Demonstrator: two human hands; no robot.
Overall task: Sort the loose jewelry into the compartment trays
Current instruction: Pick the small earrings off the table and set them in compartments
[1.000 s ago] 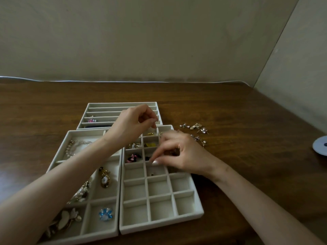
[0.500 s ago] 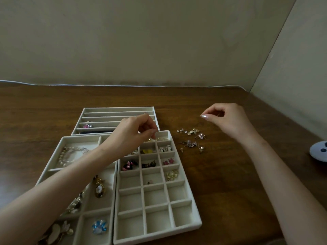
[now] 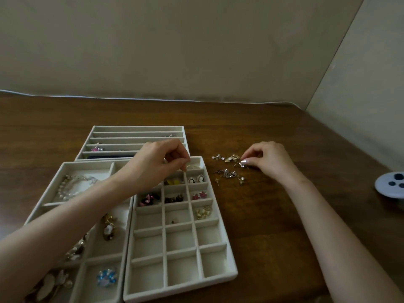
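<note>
Head-camera view down onto a brown wooden desk [image 3: 284,237]. At centre, a cream grid tray [image 3: 179,288] holds pairs of earrings in its upper compartments. A tray with larger compartments [image 3: 85,164] lies just left of it, and a slotted tray [image 3: 137,127] lies behind both. The left hand [image 3: 159,162] hovers over the grid tray's top edge, thumb and forefinger pressed together; whether they hold anything I cannot tell. Right of the trays, loose earrings [image 3: 227,171] lie scattered on the desk. The right hand [image 3: 269,160] pinches one at the scatter's upper right.
</note>
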